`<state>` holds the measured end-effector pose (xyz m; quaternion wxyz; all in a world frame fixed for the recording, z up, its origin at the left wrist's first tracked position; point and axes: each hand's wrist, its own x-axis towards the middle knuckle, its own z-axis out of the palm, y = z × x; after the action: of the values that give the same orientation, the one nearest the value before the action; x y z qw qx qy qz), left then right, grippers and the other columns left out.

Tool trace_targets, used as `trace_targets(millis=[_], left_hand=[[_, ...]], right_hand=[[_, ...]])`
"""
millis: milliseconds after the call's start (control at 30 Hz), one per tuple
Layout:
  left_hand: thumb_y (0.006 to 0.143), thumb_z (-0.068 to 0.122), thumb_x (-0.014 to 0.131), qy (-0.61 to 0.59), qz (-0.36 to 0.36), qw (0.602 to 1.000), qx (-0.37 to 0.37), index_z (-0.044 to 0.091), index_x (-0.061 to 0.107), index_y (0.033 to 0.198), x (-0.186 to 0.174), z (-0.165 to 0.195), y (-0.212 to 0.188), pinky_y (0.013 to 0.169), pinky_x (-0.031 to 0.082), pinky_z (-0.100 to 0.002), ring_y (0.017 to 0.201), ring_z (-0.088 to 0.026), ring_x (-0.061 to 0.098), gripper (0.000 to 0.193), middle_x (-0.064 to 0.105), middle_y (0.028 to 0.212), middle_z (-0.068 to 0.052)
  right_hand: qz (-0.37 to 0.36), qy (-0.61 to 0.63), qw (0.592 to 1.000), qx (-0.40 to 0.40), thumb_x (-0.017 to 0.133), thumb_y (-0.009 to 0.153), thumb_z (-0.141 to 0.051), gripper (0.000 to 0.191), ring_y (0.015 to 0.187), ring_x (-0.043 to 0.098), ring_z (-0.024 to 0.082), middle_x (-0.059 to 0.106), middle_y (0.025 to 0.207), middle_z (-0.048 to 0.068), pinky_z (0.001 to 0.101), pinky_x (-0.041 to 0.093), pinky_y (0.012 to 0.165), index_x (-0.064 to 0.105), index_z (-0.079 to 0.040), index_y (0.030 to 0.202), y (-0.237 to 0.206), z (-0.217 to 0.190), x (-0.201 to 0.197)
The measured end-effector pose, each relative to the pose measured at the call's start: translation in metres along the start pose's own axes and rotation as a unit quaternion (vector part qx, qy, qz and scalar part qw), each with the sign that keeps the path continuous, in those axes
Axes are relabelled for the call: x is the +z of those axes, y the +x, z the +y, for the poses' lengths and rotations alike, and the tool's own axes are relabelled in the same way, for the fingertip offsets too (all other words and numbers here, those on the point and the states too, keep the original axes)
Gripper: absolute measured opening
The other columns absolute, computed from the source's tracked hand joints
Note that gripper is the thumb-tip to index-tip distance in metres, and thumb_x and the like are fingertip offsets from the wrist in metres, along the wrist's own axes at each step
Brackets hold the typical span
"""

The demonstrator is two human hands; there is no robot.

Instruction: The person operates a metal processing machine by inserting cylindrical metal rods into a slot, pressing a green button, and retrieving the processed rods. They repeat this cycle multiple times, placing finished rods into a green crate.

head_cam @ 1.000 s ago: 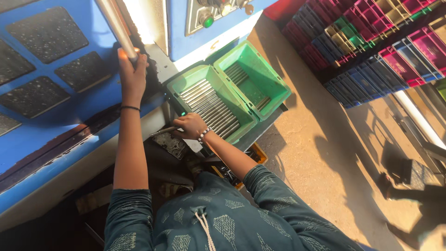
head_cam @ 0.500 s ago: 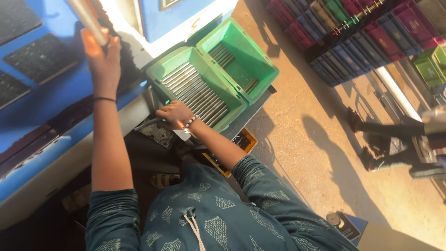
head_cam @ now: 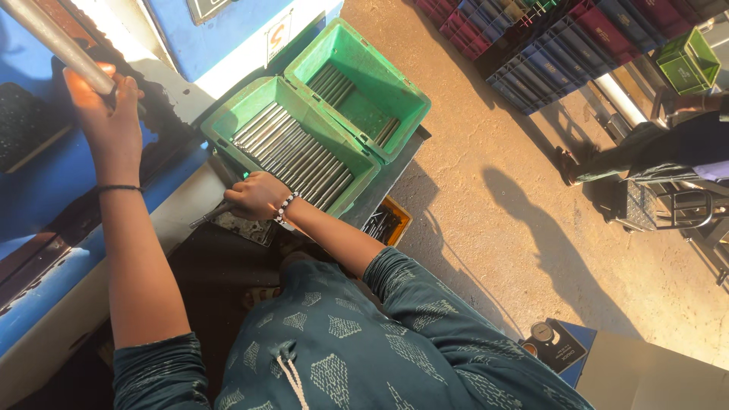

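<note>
My left hand (head_cam: 106, 106) is raised and closed around a long shiny metal lever (head_cam: 53, 42) on the blue machine (head_cam: 45, 175). My right hand (head_cam: 257, 196) is closed on a thin metal rod (head_cam: 209, 218) at the near corner of a green crate (head_cam: 228, 114), over a dark work surface. That crate is filled with a row of several grey metal rods (head_cam: 296, 156). A second green crate (head_cam: 414, 95) behind it holds a few rods along its sides.
A small orange bin (head_cam: 389, 222) of dark parts sits below the crates. Stacked purple, blue and green crates (head_cam: 577, 38) line the far side of the concrete floor. Another person's legs (head_cam: 645, 152) and a metal stool are at the right. A blue box (head_cam: 558, 345) lies near my side.
The view has swung, so the crates sit more central. My left hand stays on the lever. My right hand remains at the near crate's corner with the rod.
</note>
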<state>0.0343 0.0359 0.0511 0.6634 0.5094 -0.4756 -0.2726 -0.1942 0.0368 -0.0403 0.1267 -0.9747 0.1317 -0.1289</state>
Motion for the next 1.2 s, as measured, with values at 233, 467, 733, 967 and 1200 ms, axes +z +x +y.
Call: trace_targets(millis=[233, 467, 733, 967, 1200], left_hand=[[0.114, -0.01, 0.059, -0.001, 0.009, 1.0, 0.018, 0.0, 0.045, 0.133, 0.004, 0.003, 0.004, 0.099, 0.058, -0.031, 0.097, -0.013, 0.058, 0.026, 0.053, 0.114, -0.007], [0.115, 0.007, 0.063, 0.014, 0.062, 0.998, 0.007, 0.002, 0.045, 0.14, 0.014, 0.007, 0.005, 0.092, 0.057, -0.03, 0.101, -0.013, 0.063, 0.031, 0.056, 0.121, -0.006], [0.113, 0.023, 0.062, 0.026, 0.116, 0.992, 0.036, 0.004, 0.049, 0.137, 0.029, 0.022, 0.016, 0.085, 0.059, -0.029, 0.097, -0.012, 0.065, 0.033, 0.06, 0.116, -0.004], [0.115, 0.025, 0.064, 0.064, 0.114, 0.99, 0.05, 0.003, 0.054, 0.128, 0.031, 0.035, 0.014, 0.086, 0.058, -0.03, 0.095, -0.015, 0.065, 0.027, 0.061, 0.113, -0.006], [0.12, 0.016, 0.058, 0.055, 0.04, 0.994, 0.083, -0.001, 0.044, 0.144, 0.02, 0.004, 0.011, 0.099, 0.06, -0.034, 0.112, -0.017, 0.061, 0.033, 0.055, 0.134, -0.011]], right_hand=[[-0.002, -0.002, 1.0, 0.003, 0.073, 0.085, -0.039, 0.03, 0.068, 0.068, 0.028, 0.067, 0.075, 0.003, 0.0412, 0.055, 0.07, 0.063, -0.013, 0.095, 0.002, 0.002, -0.002], [-0.017, -0.008, 1.0, 0.001, 0.072, 0.087, -0.041, 0.03, 0.069, 0.069, 0.029, 0.068, 0.077, 0.004, 0.0413, 0.055, 0.07, 0.065, -0.013, 0.095, 0.001, 0.009, 0.003], [0.027, 0.013, 0.999, -0.026, 0.075, 0.084, -0.039, 0.029, 0.074, 0.07, 0.027, 0.067, 0.077, 0.004, 0.0414, 0.055, 0.073, 0.063, -0.014, 0.092, 0.003, 0.016, 0.009], [0.019, 0.013, 1.0, -0.017, 0.077, 0.08, -0.037, 0.029, 0.077, 0.07, 0.028, 0.069, 0.08, 0.005, 0.0425, 0.055, 0.074, 0.063, -0.014, 0.09, 0.004, 0.013, 0.006], [0.015, -0.024, 0.999, -0.019, 0.069, 0.085, -0.026, 0.025, 0.09, 0.073, 0.02, 0.074, 0.094, 0.001, 0.0378, 0.053, 0.085, 0.067, -0.017, 0.108, -0.002, 0.012, 0.002]])
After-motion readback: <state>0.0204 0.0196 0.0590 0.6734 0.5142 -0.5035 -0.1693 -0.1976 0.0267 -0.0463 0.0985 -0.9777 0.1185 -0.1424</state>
